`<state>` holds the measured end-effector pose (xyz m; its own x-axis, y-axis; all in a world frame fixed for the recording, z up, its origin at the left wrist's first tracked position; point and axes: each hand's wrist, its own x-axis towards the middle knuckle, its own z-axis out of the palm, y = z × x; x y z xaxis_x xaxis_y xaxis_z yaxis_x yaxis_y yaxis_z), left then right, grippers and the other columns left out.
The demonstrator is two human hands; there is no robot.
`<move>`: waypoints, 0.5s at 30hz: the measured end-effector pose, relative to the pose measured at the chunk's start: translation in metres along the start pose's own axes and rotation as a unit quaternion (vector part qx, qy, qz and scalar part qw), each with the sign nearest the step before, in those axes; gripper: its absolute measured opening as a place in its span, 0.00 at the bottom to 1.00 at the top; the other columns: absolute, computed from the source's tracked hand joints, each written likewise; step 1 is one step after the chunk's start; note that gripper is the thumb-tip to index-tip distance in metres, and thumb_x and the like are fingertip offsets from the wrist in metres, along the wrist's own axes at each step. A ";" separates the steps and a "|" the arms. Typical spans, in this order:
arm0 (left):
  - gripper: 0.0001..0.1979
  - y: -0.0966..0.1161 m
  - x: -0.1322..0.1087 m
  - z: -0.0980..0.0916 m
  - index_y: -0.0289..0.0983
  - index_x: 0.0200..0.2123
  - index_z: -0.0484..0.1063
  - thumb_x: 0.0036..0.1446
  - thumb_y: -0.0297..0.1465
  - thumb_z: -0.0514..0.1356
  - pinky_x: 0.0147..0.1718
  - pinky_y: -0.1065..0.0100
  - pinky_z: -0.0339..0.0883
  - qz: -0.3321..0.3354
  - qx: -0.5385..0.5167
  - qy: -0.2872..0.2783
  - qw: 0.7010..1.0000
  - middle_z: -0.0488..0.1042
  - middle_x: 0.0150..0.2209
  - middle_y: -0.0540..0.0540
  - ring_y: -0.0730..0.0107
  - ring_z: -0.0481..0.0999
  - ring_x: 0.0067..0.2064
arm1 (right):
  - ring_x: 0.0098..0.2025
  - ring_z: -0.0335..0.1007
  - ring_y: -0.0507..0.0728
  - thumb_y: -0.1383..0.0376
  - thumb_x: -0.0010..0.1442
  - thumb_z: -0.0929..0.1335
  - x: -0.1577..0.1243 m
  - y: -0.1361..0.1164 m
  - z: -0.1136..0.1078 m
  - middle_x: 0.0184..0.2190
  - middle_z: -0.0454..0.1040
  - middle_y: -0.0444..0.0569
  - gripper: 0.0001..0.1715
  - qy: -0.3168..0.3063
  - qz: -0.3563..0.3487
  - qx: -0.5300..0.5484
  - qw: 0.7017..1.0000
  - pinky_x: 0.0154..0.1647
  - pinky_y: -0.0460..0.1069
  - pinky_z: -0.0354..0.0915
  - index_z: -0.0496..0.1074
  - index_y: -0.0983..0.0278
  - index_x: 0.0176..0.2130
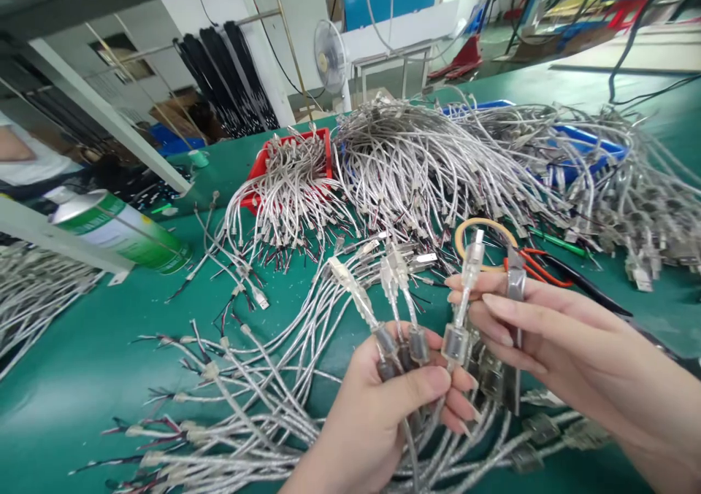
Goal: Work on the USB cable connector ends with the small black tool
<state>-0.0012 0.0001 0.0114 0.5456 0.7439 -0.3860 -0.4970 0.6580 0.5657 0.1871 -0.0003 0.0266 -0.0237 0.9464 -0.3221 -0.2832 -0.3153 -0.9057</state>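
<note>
My left hand (377,414) is closed around several silvery USB cables, just below their clear cylindrical lumps (419,344). Their USB plugs (350,286) point up and away from me. One plug (475,253) stands upright at the right of the bunch, and the fingertips of my right hand (526,326) come close to its cable; whether they touch it I cannot tell. Pinched in that right hand is a flat grey metal strip-like tool (515,290), partly hidden by the fingers. Below both hands, more silvery cables (268,406) lie on the green table, with stripped wire ends to the left.
A red bin (257,166) and a large cable heap (416,158) stand farther back, with blue trays (596,144) at right. A tape roll (465,224) and orange-handled pliers (539,264) lie beyond my right hand. A green spray can (125,231) stands by a shelf post at left.
</note>
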 end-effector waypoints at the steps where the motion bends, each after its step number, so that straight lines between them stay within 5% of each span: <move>1: 0.14 0.000 0.000 -0.001 0.33 0.38 0.72 0.49 0.26 0.72 0.25 0.76 0.71 0.002 0.001 -0.002 1.000 0.81 0.29 0.44 0.73 0.80 0.26 | 0.27 0.53 0.52 0.49 0.53 0.77 0.000 0.000 0.000 0.25 0.64 0.44 0.20 -0.009 0.004 -0.008 1.000 0.23 0.45 0.54 0.81 0.55 0.43; 11: 0.21 0.000 0.001 0.001 0.32 0.38 0.72 0.41 0.24 0.75 0.25 0.76 0.67 0.001 0.033 0.014 0.999 0.80 0.30 0.47 0.77 0.76 0.26 | 0.26 0.56 0.49 0.47 0.53 0.76 -0.001 0.003 -0.006 0.32 0.71 0.47 0.24 -0.022 0.001 -0.074 0.997 0.23 0.43 0.54 0.81 0.58 0.44; 15: 0.20 0.000 -0.001 0.002 0.33 0.37 0.71 0.41 0.27 0.75 0.26 0.74 0.68 -0.010 0.052 0.018 0.998 0.79 0.30 0.47 0.74 0.77 0.27 | 0.23 0.49 0.47 0.47 0.55 0.75 -0.002 0.008 0.001 0.24 0.65 0.42 0.22 -0.011 -0.023 -0.074 0.997 0.21 0.44 0.48 0.80 0.60 0.41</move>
<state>0.0000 -0.0007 0.0132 0.5299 0.7355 -0.4222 -0.4131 0.6586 0.6289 0.1844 -0.0050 0.0207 -0.0344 0.9611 -0.2739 -0.1399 -0.2760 -0.9509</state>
